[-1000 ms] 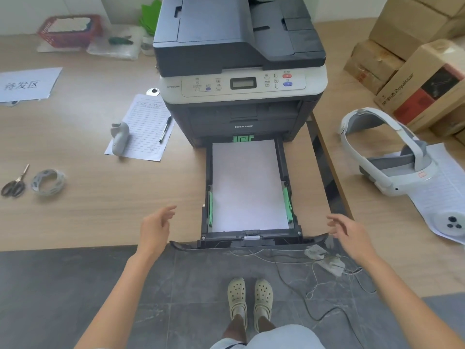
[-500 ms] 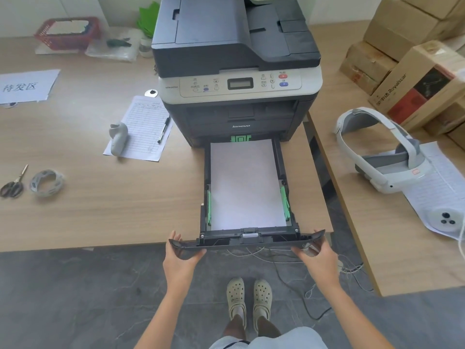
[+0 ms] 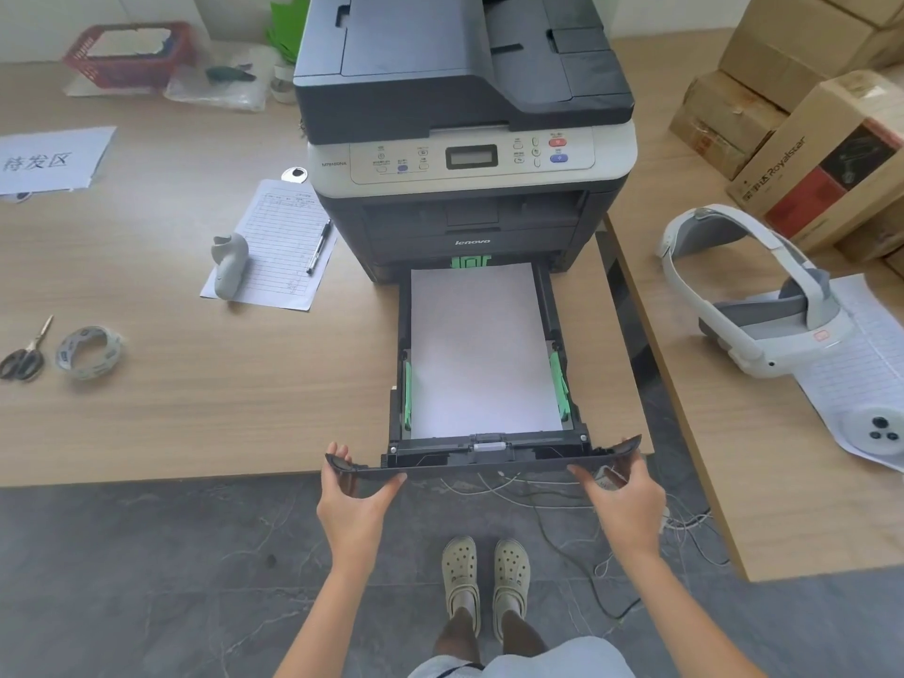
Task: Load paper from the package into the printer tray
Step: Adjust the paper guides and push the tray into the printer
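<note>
A dark grey and white printer (image 3: 464,119) stands on the wooden table. Its black paper tray (image 3: 489,460) is pulled far out over the table's front edge. A flat stack of white paper (image 3: 482,349) lies in the tray between green side guides. My left hand (image 3: 354,496) grips the left end of the tray's front panel. My right hand (image 3: 623,496) holds the right end of the same panel. No paper package is in sight.
On the table's left lie scissors (image 3: 22,357), a tape roll (image 3: 88,352), a lined form with a pen (image 3: 279,247) and a white handheld device (image 3: 227,264). A second table on the right carries a white headset (image 3: 753,296) and cardboard boxes (image 3: 807,119). Cables (image 3: 548,496) trail on the floor.
Both hands dropped from above the table edge to the tray's front panel and took hold of its two ends. The tray stands as far out as before.
</note>
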